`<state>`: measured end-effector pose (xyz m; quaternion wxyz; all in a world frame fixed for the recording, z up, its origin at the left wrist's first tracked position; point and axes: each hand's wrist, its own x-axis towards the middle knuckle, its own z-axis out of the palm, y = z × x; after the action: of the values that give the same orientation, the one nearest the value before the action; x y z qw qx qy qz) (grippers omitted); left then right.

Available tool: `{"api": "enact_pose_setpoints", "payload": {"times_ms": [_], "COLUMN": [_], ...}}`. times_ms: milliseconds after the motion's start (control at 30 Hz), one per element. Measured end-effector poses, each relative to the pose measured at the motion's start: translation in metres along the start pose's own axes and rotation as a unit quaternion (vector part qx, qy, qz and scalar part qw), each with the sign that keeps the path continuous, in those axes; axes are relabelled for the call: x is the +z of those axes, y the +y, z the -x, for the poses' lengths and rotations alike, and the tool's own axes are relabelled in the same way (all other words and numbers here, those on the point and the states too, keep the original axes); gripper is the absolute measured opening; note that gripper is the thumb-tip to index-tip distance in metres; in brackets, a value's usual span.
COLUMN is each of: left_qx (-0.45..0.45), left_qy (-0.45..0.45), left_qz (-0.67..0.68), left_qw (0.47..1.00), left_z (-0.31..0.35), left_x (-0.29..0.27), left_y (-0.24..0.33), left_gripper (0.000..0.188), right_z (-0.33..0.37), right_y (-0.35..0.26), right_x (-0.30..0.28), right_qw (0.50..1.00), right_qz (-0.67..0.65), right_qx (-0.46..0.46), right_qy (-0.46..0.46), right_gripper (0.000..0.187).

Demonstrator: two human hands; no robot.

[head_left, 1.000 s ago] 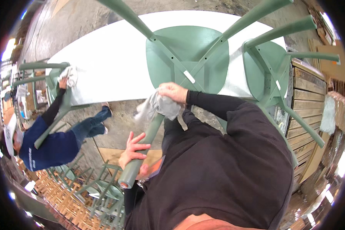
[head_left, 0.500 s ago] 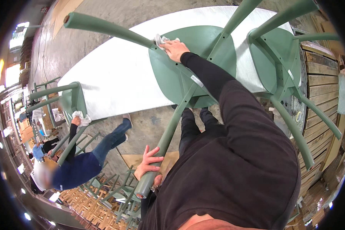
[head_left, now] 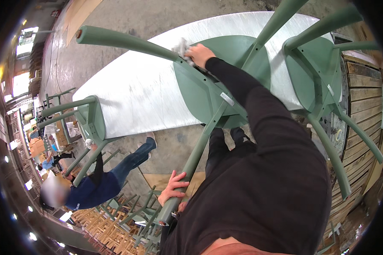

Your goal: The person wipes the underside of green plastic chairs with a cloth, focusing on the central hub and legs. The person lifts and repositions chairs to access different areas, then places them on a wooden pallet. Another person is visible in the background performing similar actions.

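A green stool (head_left: 191, 91) lies upside down, its seat on a white-covered table, with its legs pointing up and outward. My left hand (head_left: 174, 188) wraps round the near leg (head_left: 200, 146) close to its tip. At the base of the far left leg (head_left: 123, 41), my right hand (head_left: 200, 55) bunches a whitish rag (head_left: 182, 47) against the wood by the seat's edge. Dark bolt holes and a small pale label (head_left: 227, 99) show on the crossed rails. My right sleeve covers part of the stool's right side.
Another upturned green stool (head_left: 312, 70) stands close on the right, its legs jutting toward me. At the table's left end, a co-worker (head_left: 95, 189) holds a rag to a third stool (head_left: 98, 117). Stacked wooden frames (head_left: 102, 225) lie lower left; slatted wood (head_left: 364, 106) is far right.
My right hand and the rag have shifted slightly left at the leg's base, fingers now more bunched. My left hand keeps its hold. The whole view has shifted a little.
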<state>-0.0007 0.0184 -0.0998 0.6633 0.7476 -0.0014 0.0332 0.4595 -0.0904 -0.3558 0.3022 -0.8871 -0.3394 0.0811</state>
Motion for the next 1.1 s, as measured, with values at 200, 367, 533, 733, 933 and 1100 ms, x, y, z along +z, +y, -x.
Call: {"api": "enact_pose_setpoints", "payload": {"times_ms": [200, 367, 533, 733, 933, 1100], "left_qx": [-0.018, -0.012, -0.002, -0.02, -0.003, -0.004], "left_qy": [-0.008, -0.026, -0.022, -0.007, -0.016, -0.022], "left_qz": [-0.029, -0.022, -0.024, -0.029, -0.025, -0.027], "left_qw": [0.999, 0.999, 0.999, 0.999, 1.0, 0.999], "left_z": [0.002, -0.003, -0.003, 0.001, -0.004, -0.008], "left_x": [-0.002, -0.006, -0.003, -0.003, -0.003, -0.001], "left_y": [0.004, 0.006, 0.004, 0.005, 0.006, 0.009], "left_gripper": [0.032, 0.032, 0.032, 0.031, 0.028, 0.029], "right_z": [0.002, 0.102, 0.054, -0.019, 0.078, 0.067], "right_y": [-0.017, 0.012, 0.004, -0.025, -0.003, -0.005], "right_x": [-0.008, -0.06, -0.023, -0.003, -0.063, -0.037], "right_qw": [1.0, 0.979, 0.982, 0.989, 0.945, 0.975], "right_qz": [0.027, 0.067, 0.152, 0.138, 0.173, 0.173], "right_qx": [0.001, -0.081, -0.097, 0.02, -0.073, -0.062], "right_qy": [0.002, -0.175, -0.056, -0.038, -0.267, -0.124], "right_gripper": [0.026, 0.032, 0.036, 0.033, 0.038, 0.065]}}
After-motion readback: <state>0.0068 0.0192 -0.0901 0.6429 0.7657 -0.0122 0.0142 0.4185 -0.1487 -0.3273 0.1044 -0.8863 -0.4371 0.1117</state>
